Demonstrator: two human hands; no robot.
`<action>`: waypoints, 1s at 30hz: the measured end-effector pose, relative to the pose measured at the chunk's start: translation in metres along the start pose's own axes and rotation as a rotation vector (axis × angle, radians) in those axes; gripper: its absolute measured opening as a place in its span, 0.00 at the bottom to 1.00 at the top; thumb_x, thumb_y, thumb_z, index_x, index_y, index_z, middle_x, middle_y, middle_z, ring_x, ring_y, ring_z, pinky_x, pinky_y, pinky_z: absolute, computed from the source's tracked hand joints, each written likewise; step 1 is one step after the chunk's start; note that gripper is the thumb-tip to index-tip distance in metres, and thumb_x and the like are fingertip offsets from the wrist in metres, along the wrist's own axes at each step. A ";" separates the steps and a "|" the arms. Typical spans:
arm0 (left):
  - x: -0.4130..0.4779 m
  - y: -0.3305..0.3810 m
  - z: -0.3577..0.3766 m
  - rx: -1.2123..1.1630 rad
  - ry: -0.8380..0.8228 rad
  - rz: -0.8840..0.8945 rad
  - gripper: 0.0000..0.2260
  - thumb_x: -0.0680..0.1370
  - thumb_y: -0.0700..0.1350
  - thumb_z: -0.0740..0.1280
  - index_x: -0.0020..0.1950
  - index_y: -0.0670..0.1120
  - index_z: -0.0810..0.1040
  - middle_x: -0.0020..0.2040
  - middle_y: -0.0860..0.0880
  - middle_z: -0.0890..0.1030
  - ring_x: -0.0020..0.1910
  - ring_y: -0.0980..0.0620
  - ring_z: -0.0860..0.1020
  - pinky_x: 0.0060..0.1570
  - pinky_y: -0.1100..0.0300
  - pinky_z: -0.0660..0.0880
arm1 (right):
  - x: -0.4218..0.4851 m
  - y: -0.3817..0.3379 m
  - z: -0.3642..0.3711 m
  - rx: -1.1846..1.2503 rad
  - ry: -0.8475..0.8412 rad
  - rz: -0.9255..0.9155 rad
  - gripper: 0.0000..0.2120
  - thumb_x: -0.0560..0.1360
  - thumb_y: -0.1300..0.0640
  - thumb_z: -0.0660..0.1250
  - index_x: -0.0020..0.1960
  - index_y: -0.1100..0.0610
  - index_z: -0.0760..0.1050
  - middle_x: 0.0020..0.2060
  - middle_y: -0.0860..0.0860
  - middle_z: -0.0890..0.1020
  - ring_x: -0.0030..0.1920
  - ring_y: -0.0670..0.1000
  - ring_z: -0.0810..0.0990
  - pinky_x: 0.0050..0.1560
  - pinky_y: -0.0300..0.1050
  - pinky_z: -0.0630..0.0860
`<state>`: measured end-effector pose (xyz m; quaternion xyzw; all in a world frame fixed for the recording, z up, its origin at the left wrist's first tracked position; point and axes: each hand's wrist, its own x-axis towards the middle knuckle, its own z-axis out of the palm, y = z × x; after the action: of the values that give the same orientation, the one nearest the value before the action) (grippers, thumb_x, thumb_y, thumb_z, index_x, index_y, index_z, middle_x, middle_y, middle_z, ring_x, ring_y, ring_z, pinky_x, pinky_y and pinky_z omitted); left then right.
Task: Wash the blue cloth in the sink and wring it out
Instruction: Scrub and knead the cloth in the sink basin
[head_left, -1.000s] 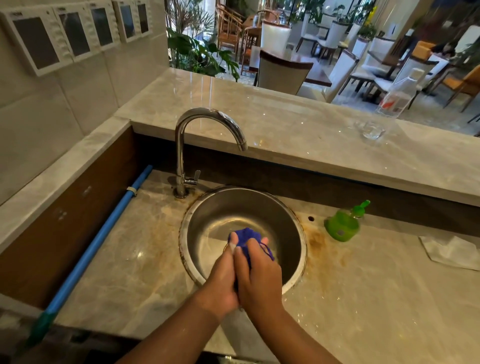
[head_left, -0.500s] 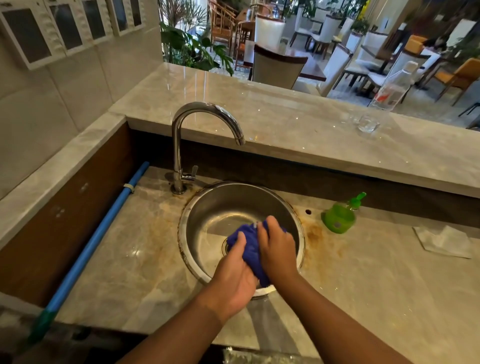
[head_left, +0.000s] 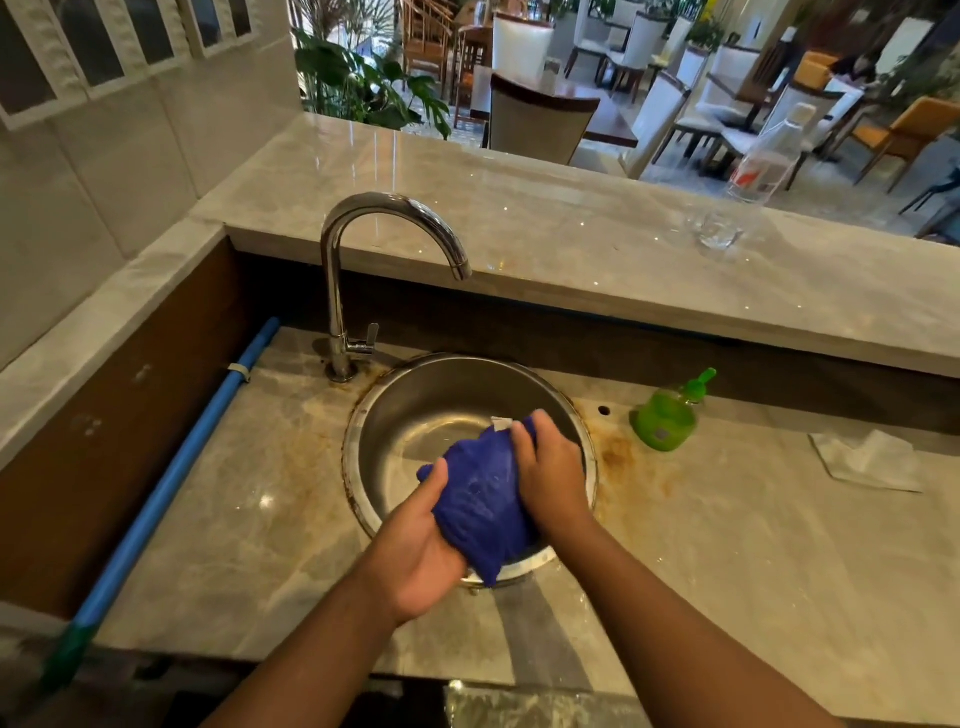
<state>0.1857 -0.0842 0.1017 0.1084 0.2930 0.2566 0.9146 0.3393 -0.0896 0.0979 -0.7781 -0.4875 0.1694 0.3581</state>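
Directly above the near side of the sink, the blue cloth is held bunched, its long axis running near to far, with the near end clenched in the left hand and the far end gripped by the right hand.

The blue cloth, earlier bunched inside clasped hands, is being spread between the left hand and the right hand, now parted.
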 end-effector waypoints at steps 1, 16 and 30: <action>-0.001 0.005 -0.001 0.033 0.022 -0.001 0.23 0.83 0.55 0.53 0.68 0.41 0.74 0.65 0.40 0.80 0.65 0.42 0.78 0.64 0.45 0.72 | 0.001 -0.001 -0.007 0.063 -0.032 0.022 0.10 0.83 0.51 0.59 0.46 0.55 0.72 0.36 0.48 0.77 0.34 0.43 0.75 0.36 0.35 0.70; -0.002 0.013 0.047 0.811 0.406 0.657 0.10 0.82 0.52 0.61 0.52 0.48 0.79 0.45 0.41 0.83 0.41 0.43 0.84 0.45 0.46 0.81 | -0.048 0.000 -0.013 1.481 -0.337 0.904 0.25 0.80 0.44 0.61 0.66 0.62 0.75 0.61 0.64 0.80 0.55 0.62 0.83 0.57 0.57 0.78; 0.001 -0.010 0.051 1.031 0.484 0.679 0.13 0.82 0.49 0.62 0.45 0.45 0.81 0.37 0.45 0.83 0.34 0.51 0.81 0.35 0.59 0.77 | -0.071 0.020 -0.003 1.593 -0.522 0.984 0.24 0.75 0.46 0.67 0.67 0.58 0.76 0.63 0.62 0.80 0.63 0.63 0.79 0.62 0.60 0.74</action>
<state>0.2203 -0.0947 0.1393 0.5579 0.5249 0.3745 0.5225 0.3204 -0.1585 0.0794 -0.3622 0.0855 0.7479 0.5496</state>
